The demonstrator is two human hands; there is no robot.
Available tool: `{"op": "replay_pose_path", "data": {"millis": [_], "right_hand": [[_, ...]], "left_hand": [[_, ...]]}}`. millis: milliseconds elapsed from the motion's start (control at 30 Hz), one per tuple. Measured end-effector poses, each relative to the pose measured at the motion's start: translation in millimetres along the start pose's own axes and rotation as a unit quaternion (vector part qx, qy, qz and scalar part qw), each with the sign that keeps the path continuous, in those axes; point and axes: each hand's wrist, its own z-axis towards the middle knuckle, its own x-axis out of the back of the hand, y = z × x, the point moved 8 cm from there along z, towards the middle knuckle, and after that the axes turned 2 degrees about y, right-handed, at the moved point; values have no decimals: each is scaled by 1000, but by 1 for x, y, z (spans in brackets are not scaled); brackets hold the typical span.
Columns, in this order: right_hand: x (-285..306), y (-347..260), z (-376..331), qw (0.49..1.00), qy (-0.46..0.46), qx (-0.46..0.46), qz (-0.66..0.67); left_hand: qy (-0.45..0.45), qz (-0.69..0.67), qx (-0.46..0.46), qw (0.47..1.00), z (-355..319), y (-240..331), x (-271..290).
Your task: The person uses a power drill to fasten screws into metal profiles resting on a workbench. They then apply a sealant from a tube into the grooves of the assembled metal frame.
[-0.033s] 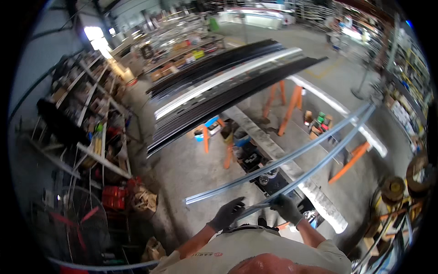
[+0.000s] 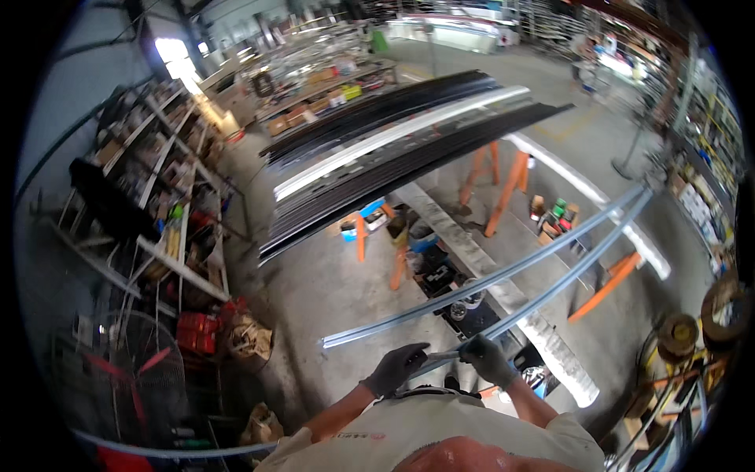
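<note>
Two long grey-blue metal profiles stretch from the far right toward me: one profile [image 2: 440,307] ends in front of my left hand, the nearer profile [image 2: 554,291] runs down to my hands. My right hand [image 2: 487,359], in a dark grey glove, is closed around the nearer profile. My left hand [image 2: 395,370], gloved alike, is at the same profile close to my waist, its fingers curled. A thin grey piece [image 2: 444,355] shows between the hands; whether it is separate from the profile is unclear. What the left fingers grip is hidden.
White-wrapped beams [image 2: 570,366] on orange trestles [image 2: 605,287] support the profiles. Dark and white profiles [image 2: 409,173] lie stacked ahead. Boxes and a black bin [image 2: 472,321] are below. Shelves [image 2: 169,204] and a fan [image 2: 141,362] stand left, cable spools [image 2: 678,334] right.
The view has shifted slightly, and the picture is sharper now. Both hands stay at nearly the same spot by the nearer profile, the left one a touch closer to the right.
</note>
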Motion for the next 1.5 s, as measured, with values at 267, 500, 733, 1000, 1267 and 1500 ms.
{"op": "replay_pose_path", "data": {"millis": [267, 500, 733, 1000, 1267, 1500], "right_hand": [[-100, -39, 16, 927, -48, -89, 361], [-146, -17, 14, 868, -189, -182, 422], [-168, -15, 13, 894, -231, -150, 353], [-162, -33, 7, 942, -198, -76, 259], [-82, -19, 49, 972, -18, -34, 232], [-114, 106, 46, 957, -100, 71, -264]], "left_hand": [[102, -288, 110, 946, -56, -26, 33], [162, -336, 140, 917, -72, -21, 46], [154, -406, 151, 888, -84, -31, 41], [173, -407, 197, 875, -91, -32, 46], [348, -474, 237, 773, -155, -168, 95], [231, -375, 451, 776, -270, -348, 21]]}}
